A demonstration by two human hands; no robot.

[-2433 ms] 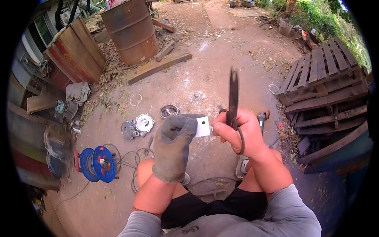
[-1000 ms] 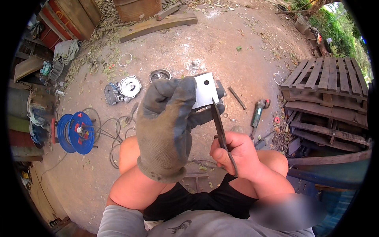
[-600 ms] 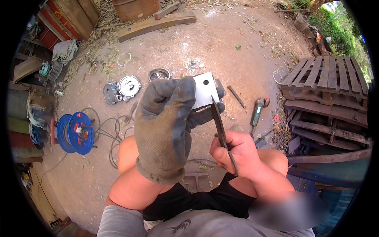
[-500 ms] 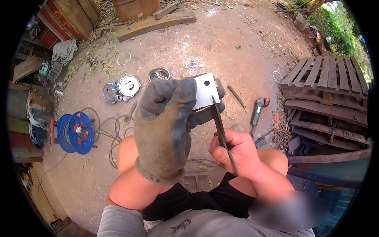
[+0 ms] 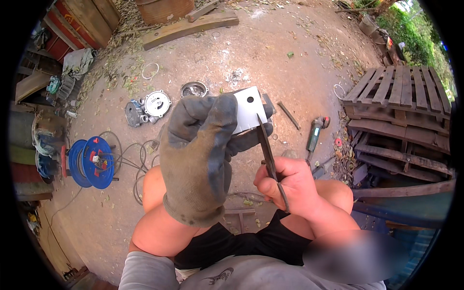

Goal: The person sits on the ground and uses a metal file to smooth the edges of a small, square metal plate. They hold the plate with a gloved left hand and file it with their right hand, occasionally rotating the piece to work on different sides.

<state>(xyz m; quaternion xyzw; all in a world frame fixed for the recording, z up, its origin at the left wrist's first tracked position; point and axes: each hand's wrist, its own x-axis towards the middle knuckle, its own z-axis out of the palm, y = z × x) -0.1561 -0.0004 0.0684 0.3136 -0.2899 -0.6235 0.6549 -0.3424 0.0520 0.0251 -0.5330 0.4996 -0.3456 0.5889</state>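
My left hand (image 5: 200,154) wears a worn grey work glove and grips a small white metal plate (image 5: 249,108) with a round hole near its top. The plate is held up in front of me, above my knees. My right hand (image 5: 290,186) is bare and closed around a long dark metal file (image 5: 268,154). The file's upper end rests against the plate's right edge, just below my gloved fingers.
On the dirt lie a blue cable reel (image 5: 89,162) with loose cable at left, round metal parts (image 5: 150,104), an angle grinder (image 5: 315,135) and a short rod (image 5: 289,115). Wooden pallets (image 5: 401,116) stack at right; a plank (image 5: 191,29) and barrels stand far back.
Since the oldest frame the file has come down from upright to rest against the plate's edge, and both hands came closer. Over the last second the file shifts only slightly.
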